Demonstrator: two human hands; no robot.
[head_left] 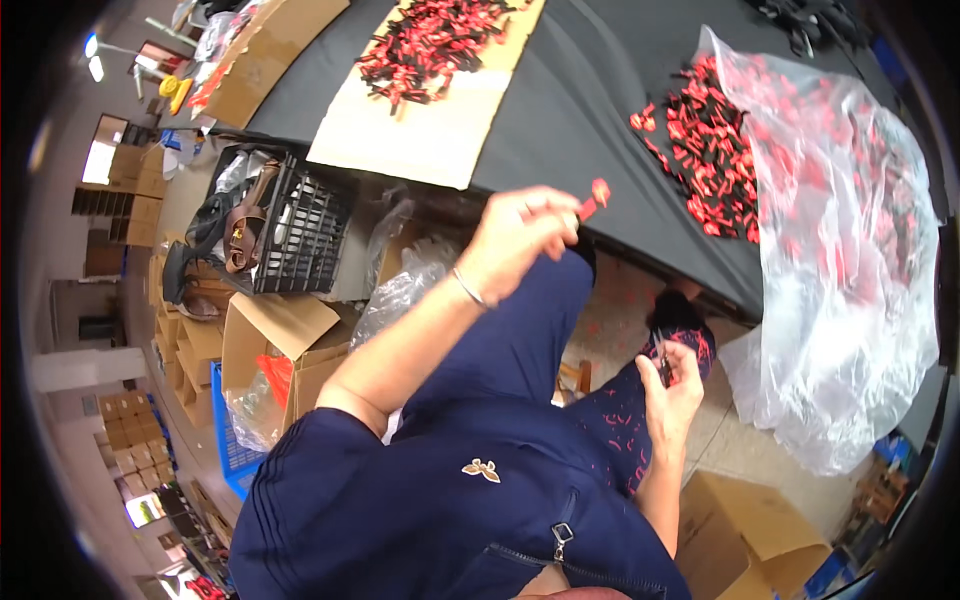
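Observation:
My left hand (522,238) is raised by the near edge of the black-covered table, its thumb and fingers pinching a small red part (597,195) with a rounded end. Lower and to the right, over my leg, my right hand (672,393) is closed around a small dark tool with a pointed metal tip (659,347); the fingers hide most of it. One heap of red and black parts (430,50) lies on a cardboard sheet (400,150). Another heap (708,150) lies at the right, partly under a clear plastic bag (830,330).
Red scraps (625,420) cling to my trouser leg, and more lie on the floor. A black crate (310,225) holding bags stands left of the table. Near it is an open carton (290,340) with plastic inside. Another carton (745,540) sits at lower right.

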